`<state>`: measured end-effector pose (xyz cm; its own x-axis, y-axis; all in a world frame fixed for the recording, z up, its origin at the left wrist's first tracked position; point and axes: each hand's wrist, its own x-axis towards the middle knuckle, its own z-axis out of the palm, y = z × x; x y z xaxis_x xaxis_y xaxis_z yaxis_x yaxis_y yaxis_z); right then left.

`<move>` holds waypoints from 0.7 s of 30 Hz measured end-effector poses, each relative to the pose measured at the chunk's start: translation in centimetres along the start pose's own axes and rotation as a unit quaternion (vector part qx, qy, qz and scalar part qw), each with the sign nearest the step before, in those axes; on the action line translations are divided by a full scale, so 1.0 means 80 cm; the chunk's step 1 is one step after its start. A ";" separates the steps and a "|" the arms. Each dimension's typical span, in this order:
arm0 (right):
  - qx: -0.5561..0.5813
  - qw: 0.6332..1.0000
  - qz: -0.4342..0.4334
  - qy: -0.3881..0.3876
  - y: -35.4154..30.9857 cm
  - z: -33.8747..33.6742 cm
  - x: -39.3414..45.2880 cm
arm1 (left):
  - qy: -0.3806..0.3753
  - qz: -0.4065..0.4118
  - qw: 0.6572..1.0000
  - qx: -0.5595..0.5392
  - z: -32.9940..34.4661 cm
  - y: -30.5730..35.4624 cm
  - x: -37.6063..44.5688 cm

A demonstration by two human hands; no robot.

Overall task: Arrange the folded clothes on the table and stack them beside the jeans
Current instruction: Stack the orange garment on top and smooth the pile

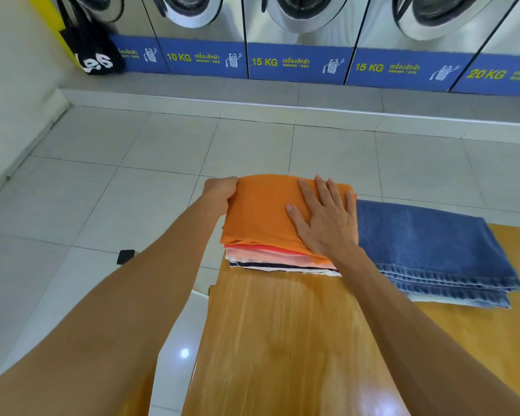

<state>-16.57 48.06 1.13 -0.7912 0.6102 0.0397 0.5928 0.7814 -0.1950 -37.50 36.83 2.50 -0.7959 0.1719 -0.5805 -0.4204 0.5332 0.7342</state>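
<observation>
A stack of folded clothes sits at the far left corner of the wooden table [282,340]. An orange garment [261,214] lies on top, with pink, white and dark layers [267,261] under it. Folded blue jeans [433,247] lie right beside the stack, touching it. My left hand [219,190] grips the stack's far left corner, fingers curled around the orange cloth. My right hand [327,217] lies flat with fingers spread on the orange garment's right side, next to the jeans.
The table's left edge and far edge drop to a white tiled floor [132,190]. A small dark object [125,256] lies on the floor left of the table. A row of washing machines [297,31] stands behind a raised step, with a black bag [93,52] at left.
</observation>
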 end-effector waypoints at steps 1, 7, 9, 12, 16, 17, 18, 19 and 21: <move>-0.001 1.000 0.002 0.000 0.000 0.000 0.001 | 0.028 0.033 0.998 0.038 -0.005 -0.001 -0.007; -0.008 1.000 0.009 0.000 -0.002 0.003 0.006 | -0.004 0.186 0.954 0.235 -0.045 -0.081 -0.093; -0.004 1.000 0.010 0.003 -0.003 0.002 0.005 | -0.014 0.241 0.938 0.250 -0.046 -0.111 -0.105; 0.006 1.000 0.003 0.012 -0.001 -0.002 0.000 | -0.001 0.223 0.955 0.196 -0.044 -0.131 -0.098; -0.010 0.999 -0.005 0.042 -0.002 -0.009 -0.013 | 0.084 0.232 0.951 0.184 -0.042 -0.124 -0.087; -0.016 0.999 -0.005 0.049 -0.004 -0.010 -0.015 | 0.145 0.266 0.934 0.190 -0.039 -0.116 -0.091; -0.017 0.999 -0.006 0.051 -0.007 -0.012 -0.017 | 0.209 0.313 0.906 0.192 -0.034 -0.103 -0.096; -0.012 0.999 -0.007 0.048 -0.011 -0.012 -0.017 | 0.248 0.369 0.875 0.192 -0.026 -0.088 -0.102; 0.006 0.999 -0.007 0.042 -0.023 -0.010 -0.017 | 0.216 0.482 0.821 0.217 0.004 -0.056 -0.109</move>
<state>-16.45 45.90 2.23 -0.7836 0.6088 0.1238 0.5799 0.7882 -0.2060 -28.54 33.17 4.16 -0.7869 0.4278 0.4448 0.6163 0.5820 0.5306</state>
